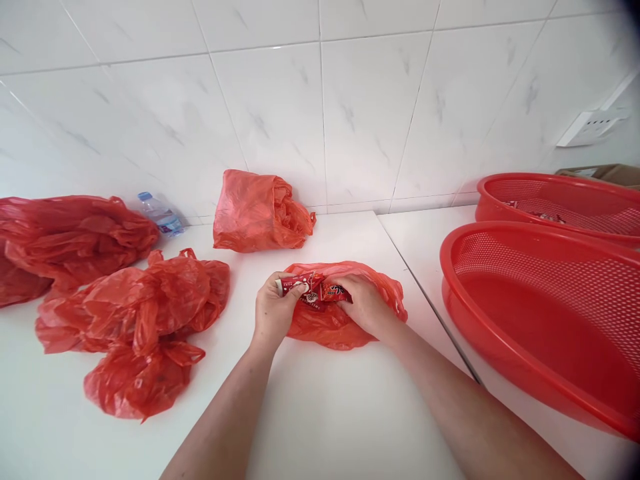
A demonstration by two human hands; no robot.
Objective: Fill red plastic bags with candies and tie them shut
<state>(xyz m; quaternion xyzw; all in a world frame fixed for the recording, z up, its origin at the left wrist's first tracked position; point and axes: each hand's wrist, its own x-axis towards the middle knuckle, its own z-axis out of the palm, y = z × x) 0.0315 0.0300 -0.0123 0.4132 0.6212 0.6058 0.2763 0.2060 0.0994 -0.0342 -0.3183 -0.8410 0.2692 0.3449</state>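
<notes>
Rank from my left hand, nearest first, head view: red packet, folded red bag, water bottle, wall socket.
1. Red packet: held in the fingers of the left hand.
2. Folded red bag: behind it, at the wall.
3. Water bottle: back left, at the wall.
4. Wall socket: far right, on the tiles.

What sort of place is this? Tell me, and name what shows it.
Probably a kitchen or small food-packing room: a white tiled wall, a white counter and a big red perforated basket. The left hand and right hand hold small red packets over a red plastic bag.
</notes>
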